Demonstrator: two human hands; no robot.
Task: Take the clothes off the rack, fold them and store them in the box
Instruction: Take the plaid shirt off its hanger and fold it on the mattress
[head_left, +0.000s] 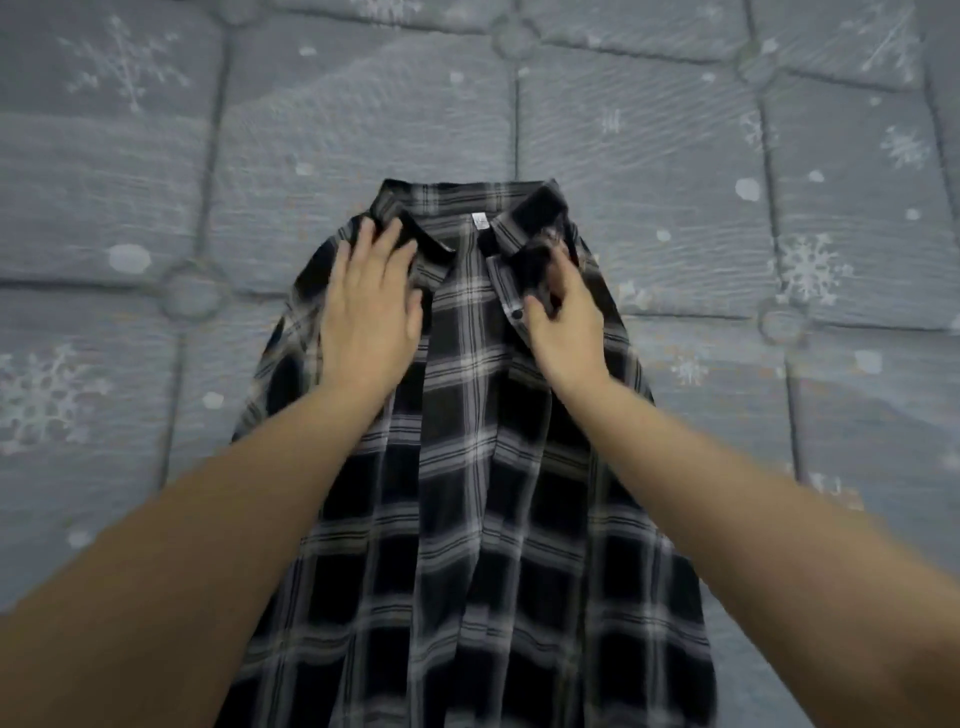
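Observation:
A black and white plaid shirt (467, 467) lies front up on the grey mattress, collar away from me, its sides folded in toward the middle. My left hand (371, 301) lies flat with straight fingers on the shirt's left shoulder, just below the collar. My right hand (563, 322) is at the right shoulder, its fingers curled into a fold of the fabric beside the collar and the top button. The picture is blurred by motion. No rack and no box are in view.
The grey quilted mattress (156, 182) with a white snowflake print fills the whole view around the shirt, on the left, on the right and beyond the collar.

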